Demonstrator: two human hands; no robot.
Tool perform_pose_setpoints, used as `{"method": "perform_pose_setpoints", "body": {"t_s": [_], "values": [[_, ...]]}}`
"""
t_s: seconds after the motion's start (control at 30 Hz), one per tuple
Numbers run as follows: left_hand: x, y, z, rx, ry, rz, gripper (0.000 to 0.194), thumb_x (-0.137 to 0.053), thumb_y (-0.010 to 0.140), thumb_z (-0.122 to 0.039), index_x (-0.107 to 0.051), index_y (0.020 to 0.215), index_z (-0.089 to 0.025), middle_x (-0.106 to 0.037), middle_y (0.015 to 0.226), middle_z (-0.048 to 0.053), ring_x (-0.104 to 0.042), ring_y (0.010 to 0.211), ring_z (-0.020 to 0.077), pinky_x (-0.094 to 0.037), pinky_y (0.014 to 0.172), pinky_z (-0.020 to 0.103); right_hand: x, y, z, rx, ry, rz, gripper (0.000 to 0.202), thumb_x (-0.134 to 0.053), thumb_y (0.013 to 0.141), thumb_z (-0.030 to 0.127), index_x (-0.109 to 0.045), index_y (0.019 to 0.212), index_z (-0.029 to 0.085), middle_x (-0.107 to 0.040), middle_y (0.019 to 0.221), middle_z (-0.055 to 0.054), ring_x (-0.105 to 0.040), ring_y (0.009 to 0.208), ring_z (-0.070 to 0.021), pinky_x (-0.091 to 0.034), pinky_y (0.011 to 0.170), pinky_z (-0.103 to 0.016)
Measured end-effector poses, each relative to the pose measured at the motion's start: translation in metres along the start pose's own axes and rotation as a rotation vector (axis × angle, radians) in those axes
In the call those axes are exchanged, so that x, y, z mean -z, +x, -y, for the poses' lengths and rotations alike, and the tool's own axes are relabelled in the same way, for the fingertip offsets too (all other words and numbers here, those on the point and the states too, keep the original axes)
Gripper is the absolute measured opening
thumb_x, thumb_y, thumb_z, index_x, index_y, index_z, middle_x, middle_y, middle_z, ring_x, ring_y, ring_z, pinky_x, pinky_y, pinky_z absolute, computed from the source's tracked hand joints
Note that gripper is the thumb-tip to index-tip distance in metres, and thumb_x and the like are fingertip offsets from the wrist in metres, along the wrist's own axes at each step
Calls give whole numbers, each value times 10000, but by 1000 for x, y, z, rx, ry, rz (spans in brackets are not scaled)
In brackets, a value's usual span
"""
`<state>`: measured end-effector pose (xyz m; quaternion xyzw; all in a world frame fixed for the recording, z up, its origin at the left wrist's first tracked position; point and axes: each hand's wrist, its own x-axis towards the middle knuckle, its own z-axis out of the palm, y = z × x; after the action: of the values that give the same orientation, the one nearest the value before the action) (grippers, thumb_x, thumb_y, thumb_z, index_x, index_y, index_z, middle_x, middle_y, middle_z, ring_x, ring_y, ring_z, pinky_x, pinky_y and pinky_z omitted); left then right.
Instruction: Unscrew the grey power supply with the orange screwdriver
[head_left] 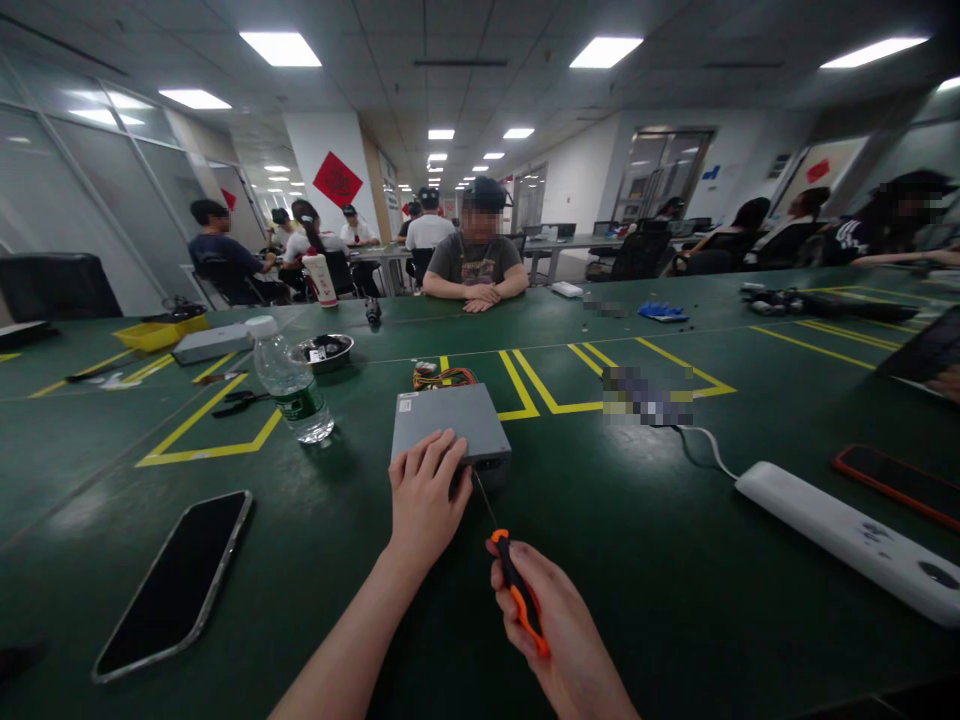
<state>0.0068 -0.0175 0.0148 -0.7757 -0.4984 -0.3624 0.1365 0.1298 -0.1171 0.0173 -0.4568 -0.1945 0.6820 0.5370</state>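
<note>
A grey metal box (442, 412) with a white label and a socket on its near side lies on the green table (337, 560). Colored wires (450, 376) come out behind it. My left hand (431, 485) rests on the box's near left part, fingers over its top and thumb by the near side. In my right hand (544, 610) is an orange and black screwdriver (517, 585), its shaft pointing up and left to the box's near side beside my left thumb. Whether the tip touches a screw is too small to tell.
Left of the box stand a water bottle (296, 390) and a metal bowl (328, 350); a phone (176, 585) lies nearer. At right are a white power strip (840, 535) and an orange-edged phone (904, 485). Across the table sits a person (476, 265) with folded arms.
</note>
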Motion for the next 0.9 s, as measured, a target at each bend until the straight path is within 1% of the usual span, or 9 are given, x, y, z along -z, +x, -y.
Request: {"method": "perform_pose_setpoints", "body": {"t_s": [0.1, 0.17, 0.23, 0.3, 0.43, 0.6, 0.7, 0.8, 0.9], "values": [[0, 0, 0, 1, -4, 2, 276, -489, 847, -272, -547, 1117, -261, -578, 1218, 26, -479, 1154, 226, -292, 920, 409, 1, -2, 3, 43, -156, 47, 330, -641, 678, 306, -537, 943, 139, -509, 659, 36, -347, 430, -29, -244, 355, -146], [0, 0, 0, 0, -7, -2, 278, -494, 845, -271, -547, 1118, -261, -578, 1218, 26, -478, 1154, 225, -289, 923, 409, 7, -2, 1, 136, -311, 28, 424, -578, 687, 205, -485, 1098, 165, -539, 738, 27, -416, 445, -48, -341, 395, -173], [-1, 0, 0, 1, -9, -8, 282, -498, 844, -268, -546, 1121, -260, -578, 1217, 24, -479, 1154, 222, -290, 923, 407, 16, -4, -2, 340, -529, -29, 535, -554, 691, 161, -421, 1209, 194, -577, 903, -21, -574, 638, -112, -477, 564, -231], [-1, 0, 1, 2, -10, -11, 283, -497, 844, -268, -545, 1123, -259, -578, 1217, 23, -479, 1153, 219, -292, 922, 405, 26, -5, -5, 565, -786, -58, 544, -520, 751, 180, -377, 1274, 223, -556, 1075, -61, -588, 954, -185, -478, 818, -321], [-1, -1, 1, 2, -12, -13, 287, -499, 845, -268, -542, 1128, -258, -578, 1217, 23, -478, 1152, 218, -293, 919, 406, 38, -10, -8, 850, -1151, -136, 418, -430, 865, 270, -395, 1280, 238, -549, 1191, -95, -550, 1086, -235, -473, 865, -367], [-1, -2, 0, 1, -19, -12, 296, -501, 842, -250, -540, 1135, -253, -577, 1217, 34, -473, 1156, 218, -294, 925, 406, 33, -8, -11, 697, -1132, -166, 335, -360, 915, 336, -419, 1224, 219, -651, 955, -61, -655, 859, -189, -535, 698, -275], [0, -1, -1, 2, -17, -5, 308, -507, 833, -240, -539, 1139, -249, -572, 1223, 37, -475, 1151, 218, -301, 926, 405, 30, -3, -17, 718, -1111, -160, 286, -478, 853, 341, -488, 1103, 202, -598, 1002, -86, -640, 876, -201, -533, 665, -256], [0, -2, -1, 1, -14, -1, 316, -507, 830, -240, -536, 1145, -248, -567, 1230, 39, -473, 1153, 221, -302, 928, 407, 31, -1, -18, 791, -1130, -189, 276, -456, 853, 344, -533, 1070, 191, -537, 1029, -108, -630, 821, -206, -514, 598, -269], [0, -2, -1, 2, -13, -1, 315, -508, 829, -245, -537, 1143, -248, -568, 1229, 37, -470, 1156, 220, -301, 932, 406, 30, -3, -12, 662, -1055, -134, 311, -437, 865, 425, -576, 1041, 210, -569, 884, -65, -608, 716, -185, -481, 604, -283]]}}
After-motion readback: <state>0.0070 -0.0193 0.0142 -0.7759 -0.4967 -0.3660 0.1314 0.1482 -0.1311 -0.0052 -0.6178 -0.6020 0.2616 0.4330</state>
